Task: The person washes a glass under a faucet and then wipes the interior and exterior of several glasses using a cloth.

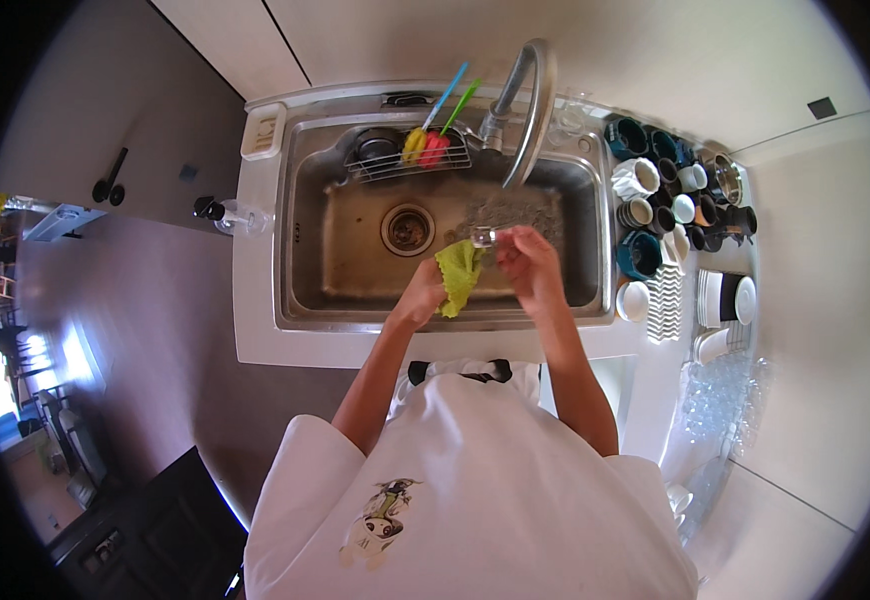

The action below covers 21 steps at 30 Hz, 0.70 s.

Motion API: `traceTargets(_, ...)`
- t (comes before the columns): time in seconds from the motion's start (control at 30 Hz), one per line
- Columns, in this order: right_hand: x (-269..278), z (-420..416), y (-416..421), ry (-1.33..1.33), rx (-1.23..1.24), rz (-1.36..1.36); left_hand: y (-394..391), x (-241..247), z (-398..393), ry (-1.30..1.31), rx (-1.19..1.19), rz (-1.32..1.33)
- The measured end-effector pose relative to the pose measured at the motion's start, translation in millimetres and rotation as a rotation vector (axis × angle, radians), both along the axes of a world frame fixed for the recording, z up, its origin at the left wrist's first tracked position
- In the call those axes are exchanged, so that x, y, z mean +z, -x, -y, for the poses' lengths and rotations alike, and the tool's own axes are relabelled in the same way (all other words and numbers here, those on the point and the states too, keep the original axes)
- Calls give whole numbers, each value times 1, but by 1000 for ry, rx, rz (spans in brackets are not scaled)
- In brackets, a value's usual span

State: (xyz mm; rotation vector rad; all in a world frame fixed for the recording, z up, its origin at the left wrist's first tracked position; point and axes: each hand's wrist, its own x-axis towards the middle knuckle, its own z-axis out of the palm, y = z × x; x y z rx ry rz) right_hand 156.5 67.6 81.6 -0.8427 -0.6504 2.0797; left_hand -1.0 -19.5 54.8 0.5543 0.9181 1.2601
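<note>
Over the stainless steel sink point(352, 270), my left hand point(424, 291) grips a yellow-green cloth point(459, 277), which hangs down from the fingers. My right hand point(528, 262) holds a small clear glass piece point(483, 238) by its right side, just above the cloth's upper end. Its exact kind is hard to tell. Below and behind the glass, the sink floor looks wet and rippled. The curved metal faucet point(536, 112) ends above the right part of the basin, beyond my right hand. The drain point(408, 229) lies to the left of the cloth.
A wire rack point(408, 166) at the sink's back holds a yellow and a red sponge brush. Many cups point(639, 255), bowls and stacked plates point(712, 296) crowd the right counter, with clear glasses point(716, 397) nearer me. A pump bottle point(243, 217) and a soap dish point(263, 132) stand left.
</note>
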Motion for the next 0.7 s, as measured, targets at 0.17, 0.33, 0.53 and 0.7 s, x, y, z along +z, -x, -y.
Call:
traceTargets(0.17,-10,28,20,168,118,-35,-20,4,-13,-35,224,-215)
traceTargets(0.33,-8,26,16,313,146,-188,-45,-4,-19,-130,477,-215)
traceTargets(0.53,-15,30,22,370,81,-304,-35,6,-34,-53,446,-161)
traceTargets(0.7,-18,34,20,481,-20,-445,-38,21,-33,139,414,20)
